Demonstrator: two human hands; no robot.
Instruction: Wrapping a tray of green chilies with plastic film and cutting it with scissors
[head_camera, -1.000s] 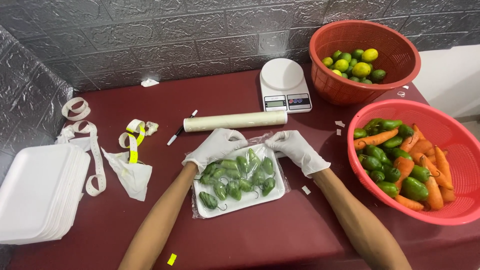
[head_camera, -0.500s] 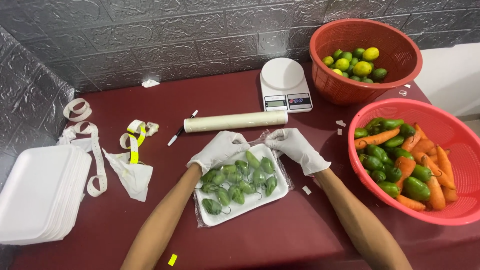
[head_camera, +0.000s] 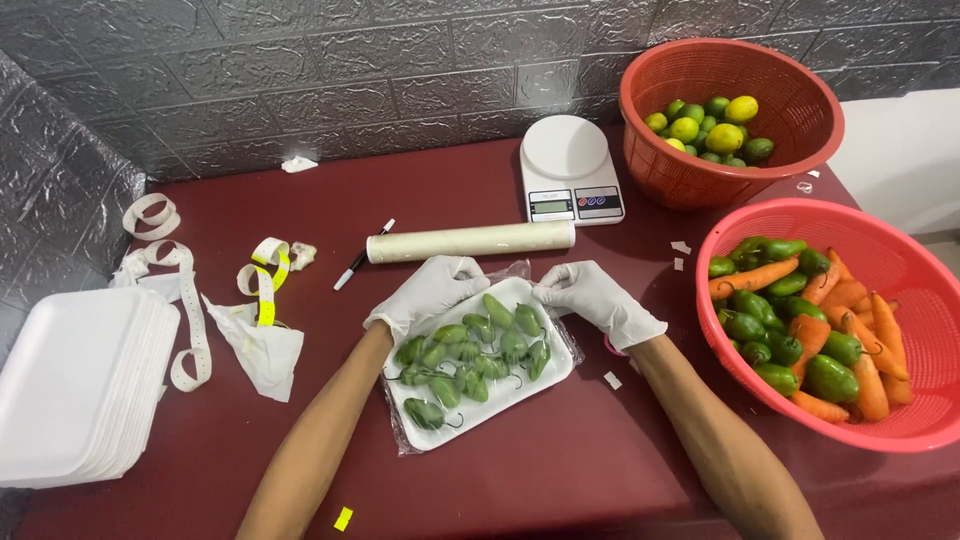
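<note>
Head view: both gloved hands work at a white foam tray (head_camera: 548, 382) of green peppers (head_camera: 470, 355) on the dark red counter (head_camera: 560, 470).
Change: the tray now lies more tilted, shifted a little toward the person.
Left hand (head_camera: 428, 292): curled over the tray's far left corner, gripping clear film (head_camera: 512, 271).
Right hand (head_camera: 590, 295): fingers pinch the film at the far right corner.
Textures: glossy wrinkled film, smooth peppers, matte foam.
Nearby: cling film roll (head_camera: 470, 241) just beyond the hands.
</note>
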